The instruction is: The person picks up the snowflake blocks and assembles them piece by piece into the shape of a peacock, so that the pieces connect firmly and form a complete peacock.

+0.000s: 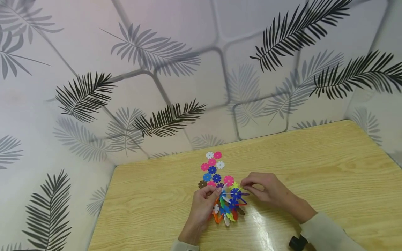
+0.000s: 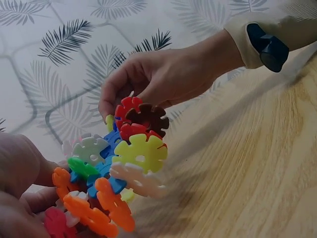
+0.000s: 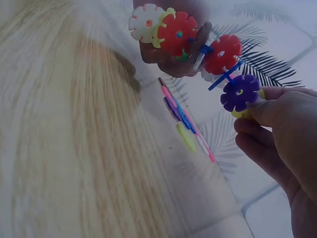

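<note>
At the right hand (image 1: 270,188), I'm watching thumb and fingers pinching a yellow disc (image 3: 240,114) that is overlapping a purple disc (image 3: 240,92) in the right wrist view. The left hand (image 1: 201,206) is gripping the multicolored disc cluster (image 1: 233,203) by its side, over the tabletop (image 1: 150,195). From the left wrist view, I'm seeing its long axis slanting from lower left to upper right, the far end pointing toward the right hand. Beyond, loose discs (image 1: 212,170) are lying flat in a strip that is running toward the wall (image 1: 194,87).
</note>
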`<state>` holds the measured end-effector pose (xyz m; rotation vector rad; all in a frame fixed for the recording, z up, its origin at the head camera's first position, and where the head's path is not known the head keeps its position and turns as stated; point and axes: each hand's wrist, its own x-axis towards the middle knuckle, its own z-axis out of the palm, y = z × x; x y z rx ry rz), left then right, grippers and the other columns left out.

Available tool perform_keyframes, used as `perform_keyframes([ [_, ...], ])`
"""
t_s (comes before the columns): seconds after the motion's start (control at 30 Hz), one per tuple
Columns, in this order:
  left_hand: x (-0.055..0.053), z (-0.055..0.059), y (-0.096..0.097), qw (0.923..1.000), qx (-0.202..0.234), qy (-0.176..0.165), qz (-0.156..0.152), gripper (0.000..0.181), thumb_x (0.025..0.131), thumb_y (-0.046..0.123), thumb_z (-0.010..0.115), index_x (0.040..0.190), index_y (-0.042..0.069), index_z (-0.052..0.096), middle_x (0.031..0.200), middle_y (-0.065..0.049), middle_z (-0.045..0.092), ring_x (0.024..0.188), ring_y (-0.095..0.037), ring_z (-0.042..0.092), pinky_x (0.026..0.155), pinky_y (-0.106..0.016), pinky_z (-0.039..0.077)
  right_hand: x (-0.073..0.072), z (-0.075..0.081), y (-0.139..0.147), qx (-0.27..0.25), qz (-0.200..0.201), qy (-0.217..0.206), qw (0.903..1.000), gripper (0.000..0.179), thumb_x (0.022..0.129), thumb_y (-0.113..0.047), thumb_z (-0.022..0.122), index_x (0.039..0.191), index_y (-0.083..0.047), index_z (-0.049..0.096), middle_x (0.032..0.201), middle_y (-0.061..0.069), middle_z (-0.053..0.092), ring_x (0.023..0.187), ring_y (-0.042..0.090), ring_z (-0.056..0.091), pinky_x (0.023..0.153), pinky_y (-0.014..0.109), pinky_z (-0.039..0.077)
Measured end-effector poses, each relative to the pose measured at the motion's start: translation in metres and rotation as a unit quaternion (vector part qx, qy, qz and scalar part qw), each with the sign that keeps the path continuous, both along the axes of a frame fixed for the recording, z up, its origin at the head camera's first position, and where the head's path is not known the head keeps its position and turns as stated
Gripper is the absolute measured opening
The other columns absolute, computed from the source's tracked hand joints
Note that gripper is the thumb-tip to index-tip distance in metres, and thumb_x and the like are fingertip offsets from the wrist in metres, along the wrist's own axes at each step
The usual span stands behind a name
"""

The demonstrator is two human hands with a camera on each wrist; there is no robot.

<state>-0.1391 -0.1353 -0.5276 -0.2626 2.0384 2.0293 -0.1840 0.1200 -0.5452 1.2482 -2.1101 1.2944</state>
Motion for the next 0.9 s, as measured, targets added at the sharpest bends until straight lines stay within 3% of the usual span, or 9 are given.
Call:
perform_keyframes([
  [0.17, 0.001, 0.0, 0.0, 0.9999, 0.005, 0.002, -0.01, 0.02, 0.108, 0.015, 0.07, 0.103, -0.004, 0.074, 0.085, 0.005, 0.067, 0.076, -0.006, 0.056, 0.062, -0.016, 0.046, 0.002, 0.006, 0.002, 0.012, -0.014, -0.031, 0.9993, 0.032, 0.083, 0.018, 0.082, 0.104, -0.006, 0.079, 0.096, 0.004, 0.082, 0.085, 0.013, 0.079, 0.083, 0.014, 0.062],
  [0.3, 0.003, 0.0, 0.001, 0.9997, 0.001, 0.009, -0.024, 0.023, 0.108, 0.016, 0.071, 0.105, -0.006, 0.075, 0.086, 0.006, 0.07, 0.074, -0.005, 0.058, 0.062, -0.016, 0.048, 0.004, 0.013, 0.007, 0.023, -0.028, -0.101, 0.9942, 0.027, 0.091, 0.015, 0.077, 0.11, -0.004, 0.078, 0.104, 0.007, 0.083, 0.09, 0.017, 0.08, 0.084, 0.025, 0.067],
  [0.43, 0.006, 0.0, 0.002, 0.9993, 0.009, 0.011, -0.034, 0.026, 0.107, 0.012, 0.07, 0.113, -0.013, 0.074, 0.094, 0.001, 0.078, 0.084, -0.005, 0.071, 0.076, -0.017, 0.059, 0.0, 0.022, 0.004, 0.055, -0.016, -0.214, 0.9751, 0.023, 0.11, -0.005, 0.063, 0.131, -0.006, 0.074, 0.127, 0.008, 0.08, 0.112, 0.025, 0.078, 0.098, 0.038, 0.065],
  [0.53, 0.008, -0.002, 0.003, 0.999, 0.01, 0.018, -0.039, 0.025, 0.107, 0.007, 0.069, 0.115, -0.016, 0.073, 0.103, -0.005, 0.081, 0.088, -0.005, 0.074, 0.082, -0.018, 0.062, -0.004, 0.03, -0.006, 0.089, 0.004, -0.281, 0.9554, 0.032, 0.115, -0.024, 0.058, 0.142, -0.009, 0.068, 0.137, 0.005, 0.076, 0.124, 0.028, 0.073, 0.108, 0.051, 0.06],
  [0.6, 0.009, -0.003, 0.004, 0.9989, 0.005, 0.026, -0.039, 0.023, 0.107, 0.006, 0.069, 0.114, -0.016, 0.073, 0.109, -0.008, 0.08, 0.091, -0.006, 0.073, 0.083, -0.018, 0.062, -0.006, 0.034, -0.012, 0.108, 0.009, -0.3, 0.9476, 0.034, 0.114, -0.03, 0.06, 0.141, -0.01, 0.068, 0.135, 0.004, 0.076, 0.123, 0.026, 0.072, 0.109, 0.058, 0.059],
  [0.67, 0.01, -0.003, 0.006, 0.9989, 0.0, 0.033, -0.033, 0.023, 0.107, 0.006, 0.069, 0.112, -0.015, 0.073, 0.109, -0.008, 0.078, 0.09, -0.005, 0.072, 0.081, -0.017, 0.061, -0.008, 0.035, -0.017, 0.115, 0.01, -0.3, 0.947, 0.032, 0.111, -0.032, 0.067, 0.135, -0.011, 0.071, 0.129, 0.003, 0.078, 0.118, 0.025, 0.074, 0.107, 0.062, 0.059],
  [0.9, 0.014, -0.001, 0.012, 0.9992, -0.019, 0.036, -0.005, 0.019, 0.107, 0.007, 0.068, 0.107, -0.011, 0.073, 0.098, -0.004, 0.074, 0.073, -0.004, 0.067, 0.061, -0.015, 0.053, -0.007, 0.037, -0.024, 0.14, -0.019, -0.332, 0.9328, 0.027, 0.104, -0.031, 0.077, 0.123, -0.013, 0.076, 0.123, 0.005, 0.079, 0.115, 0.031, 0.077, 0.103, 0.059, 0.062],
])
